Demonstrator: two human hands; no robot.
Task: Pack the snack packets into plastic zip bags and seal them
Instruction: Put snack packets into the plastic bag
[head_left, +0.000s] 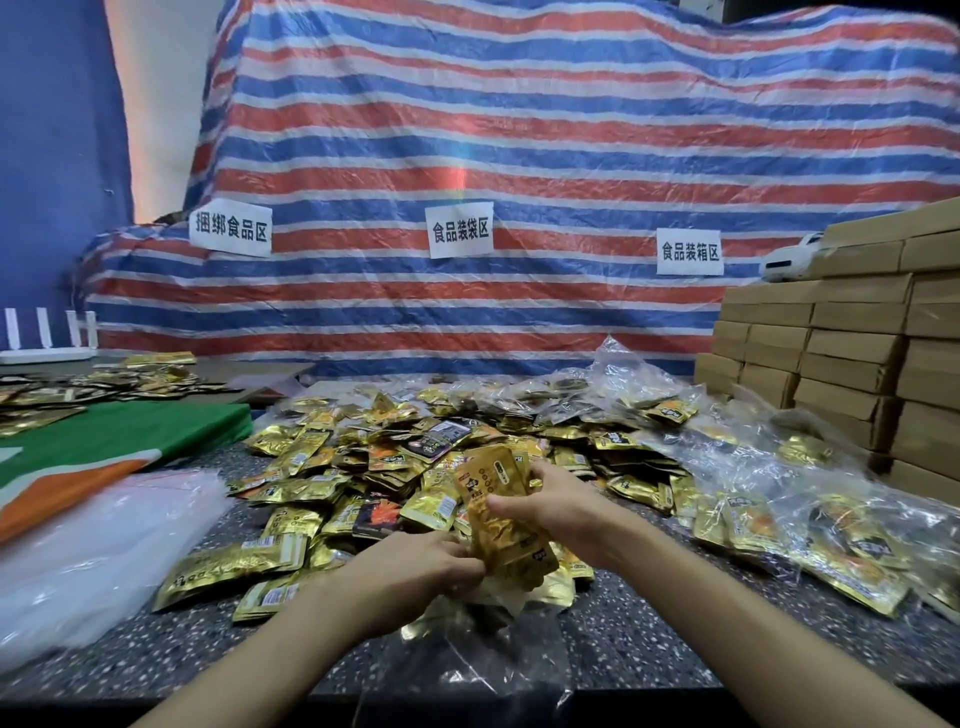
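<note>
- Clear zip bag (467, 670) lies on the speckled tabletop (649, 639), closest to the viewer, its mouth facing away.
- Left hand (415, 571) curls at that mouth; what it pinches is unclear.
- Right hand (561, 506) grasps a stack of gold snack packets (498, 519), its lower end at the bag's mouth.
- Loose packet pile (395, 457) lies just beyond.

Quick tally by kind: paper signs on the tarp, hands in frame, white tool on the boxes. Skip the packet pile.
Paper signs: 3
Hands: 2, left hand pinching zip bag, right hand gripping snack packets
White tool: 1
Total: 6
</note>
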